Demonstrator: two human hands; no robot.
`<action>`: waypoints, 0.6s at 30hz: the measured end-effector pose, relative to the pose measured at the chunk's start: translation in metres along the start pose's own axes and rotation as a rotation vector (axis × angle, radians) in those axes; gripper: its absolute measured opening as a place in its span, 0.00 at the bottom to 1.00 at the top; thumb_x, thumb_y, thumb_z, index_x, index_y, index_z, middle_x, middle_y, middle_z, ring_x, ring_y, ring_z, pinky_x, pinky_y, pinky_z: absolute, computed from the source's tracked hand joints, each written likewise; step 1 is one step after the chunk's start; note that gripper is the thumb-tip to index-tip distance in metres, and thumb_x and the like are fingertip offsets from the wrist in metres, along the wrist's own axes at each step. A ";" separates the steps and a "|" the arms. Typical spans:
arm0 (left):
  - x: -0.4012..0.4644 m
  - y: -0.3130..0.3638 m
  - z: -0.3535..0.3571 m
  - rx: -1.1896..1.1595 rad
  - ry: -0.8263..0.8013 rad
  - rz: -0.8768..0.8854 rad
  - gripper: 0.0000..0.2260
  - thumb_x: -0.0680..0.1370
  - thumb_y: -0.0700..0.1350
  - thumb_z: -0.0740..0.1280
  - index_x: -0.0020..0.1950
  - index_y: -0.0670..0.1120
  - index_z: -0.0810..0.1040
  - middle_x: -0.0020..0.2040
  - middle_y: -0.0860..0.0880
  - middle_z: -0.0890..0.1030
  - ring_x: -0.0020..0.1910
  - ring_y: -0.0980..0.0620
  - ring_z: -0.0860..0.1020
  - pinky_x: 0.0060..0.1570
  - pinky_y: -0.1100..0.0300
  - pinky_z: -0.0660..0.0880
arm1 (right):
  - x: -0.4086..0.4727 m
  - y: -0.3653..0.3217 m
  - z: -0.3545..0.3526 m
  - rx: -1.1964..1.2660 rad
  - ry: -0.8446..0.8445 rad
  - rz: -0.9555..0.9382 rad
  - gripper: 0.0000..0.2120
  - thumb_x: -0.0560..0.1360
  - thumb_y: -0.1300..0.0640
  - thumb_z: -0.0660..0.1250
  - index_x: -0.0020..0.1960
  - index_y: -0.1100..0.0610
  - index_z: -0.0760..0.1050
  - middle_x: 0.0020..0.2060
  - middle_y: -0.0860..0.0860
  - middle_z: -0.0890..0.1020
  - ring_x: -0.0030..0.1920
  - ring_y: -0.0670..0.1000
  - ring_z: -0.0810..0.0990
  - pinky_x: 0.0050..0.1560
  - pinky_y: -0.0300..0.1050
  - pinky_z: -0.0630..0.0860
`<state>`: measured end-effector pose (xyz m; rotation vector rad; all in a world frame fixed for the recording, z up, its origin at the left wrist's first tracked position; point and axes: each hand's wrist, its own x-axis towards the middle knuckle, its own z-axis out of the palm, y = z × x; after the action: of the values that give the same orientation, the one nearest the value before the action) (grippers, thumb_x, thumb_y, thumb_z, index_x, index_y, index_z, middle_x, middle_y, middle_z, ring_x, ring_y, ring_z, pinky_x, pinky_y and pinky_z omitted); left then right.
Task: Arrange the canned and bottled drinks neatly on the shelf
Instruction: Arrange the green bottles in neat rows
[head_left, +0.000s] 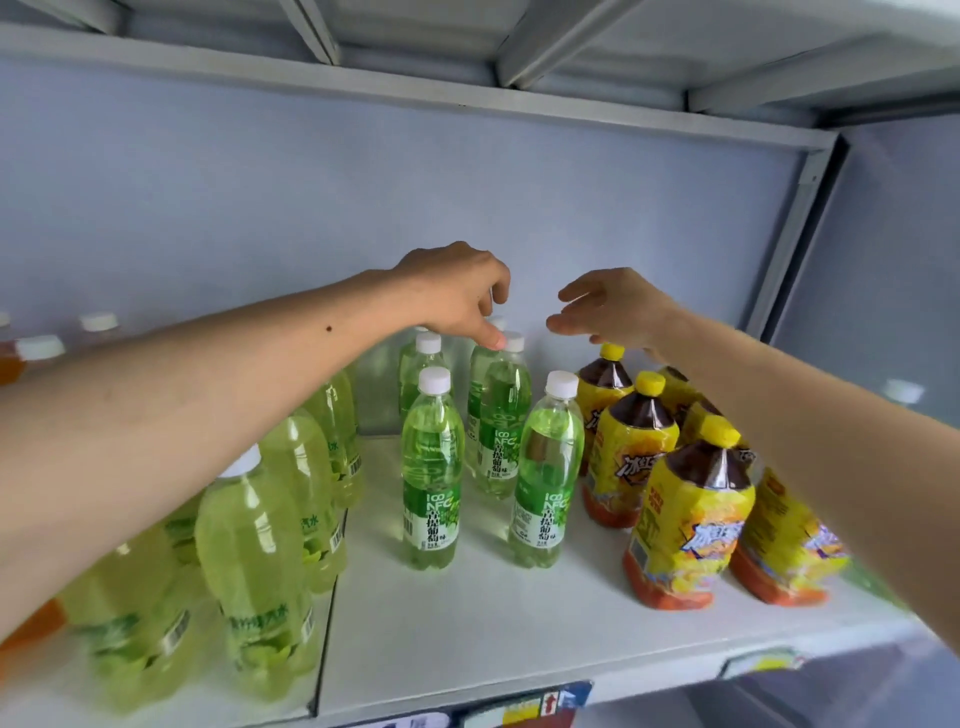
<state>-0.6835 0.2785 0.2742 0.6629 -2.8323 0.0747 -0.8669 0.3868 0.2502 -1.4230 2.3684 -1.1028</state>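
At the back of the white metal shelf (467, 639), the left hand (457, 291) hangs over the clear plastic bottle of pale green drink with a white cap (501, 415), its fingers curled downward and the fingertips (496, 340) touching the cap's near side. Whether they actually pinch the cap I cannot tell. The right hand (613, 309) floats just beside it, fingers loosely spread and holding nothing, above the yellow-capped iced tea bottles with yellow labels (685, 514).

The green bottle stands upright directly under the left hand, long axis vertical, so that hand is plainly the nearer one; any shift would likely start from the cap. It sits in the rear of a small cluster, with two matching green-labelled bottles (431, 467) in front and another behind on the left. Its label faces forward, liquid nearly to the shoulder. Larger lime-coloured bottles (254, 561) crowd the left bay.
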 end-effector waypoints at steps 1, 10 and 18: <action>-0.006 0.006 -0.001 -0.003 0.011 0.016 0.25 0.69 0.59 0.74 0.62 0.51 0.74 0.56 0.56 0.81 0.56 0.52 0.77 0.54 0.50 0.76 | -0.011 -0.001 -0.002 0.003 0.024 -0.001 0.22 0.69 0.47 0.76 0.60 0.53 0.78 0.52 0.49 0.84 0.51 0.54 0.83 0.55 0.50 0.80; -0.064 0.034 0.010 0.015 -0.015 0.065 0.25 0.69 0.59 0.74 0.62 0.51 0.75 0.57 0.54 0.79 0.55 0.51 0.77 0.51 0.52 0.76 | -0.079 0.015 0.049 -0.139 -0.093 0.161 0.27 0.68 0.42 0.76 0.58 0.59 0.75 0.45 0.54 0.78 0.42 0.52 0.79 0.43 0.50 0.84; -0.086 0.025 0.020 0.072 -0.059 0.036 0.26 0.69 0.60 0.73 0.63 0.51 0.73 0.57 0.53 0.79 0.53 0.50 0.78 0.46 0.54 0.75 | -0.088 0.016 0.067 -0.101 -0.019 0.139 0.28 0.72 0.56 0.75 0.67 0.60 0.67 0.59 0.57 0.75 0.47 0.55 0.77 0.44 0.54 0.83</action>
<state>-0.6236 0.3359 0.2348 0.6396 -2.9106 0.1672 -0.7987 0.4294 0.1724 -1.2699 2.4990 -0.9437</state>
